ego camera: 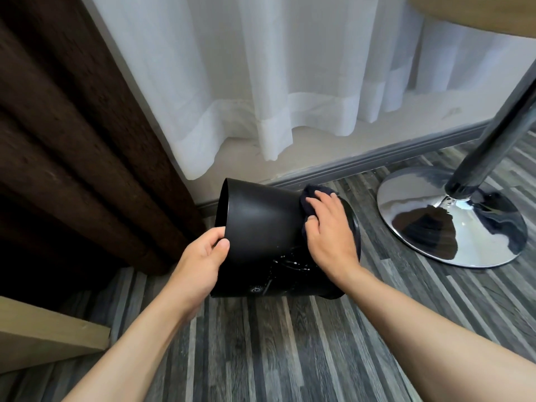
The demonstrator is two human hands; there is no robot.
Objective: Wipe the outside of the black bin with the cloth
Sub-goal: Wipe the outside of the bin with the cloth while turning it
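The black bin [261, 224] lies tipped on its side on the grey wood-grain floor [261, 343], its open mouth turned to the left and its base to the right, close in front of the skirting board [377, 161]. The left hand [200, 259] is clamped on the rim, thumb on the outer wall and fingers curled inside the mouth, while the right hand [327, 227] lies flat, fingers spread, pressing a dark cloth [307, 198] against the wall near the base; the two hands are well apart, one at each end of the bin. Wiping looks under way, and pale specks and a swirl mark low on the near side [278, 271] suggest that patch still wants attention. To do it well, I would keep the palm flat so the cloth stays bunched under it, stroke along the wall from base toward rim, and use the rim grip to roll the bin a little after each pass, so the underside comes up. Room is tight behind, where the white sheer curtain [261, 97] hangs near the bin, and on the left, where the brown curtain [72, 126] hangs just beside the rim. The chrome stool base [452, 224] stands near on the right, so the open floor toward the person is the freest side for turning.
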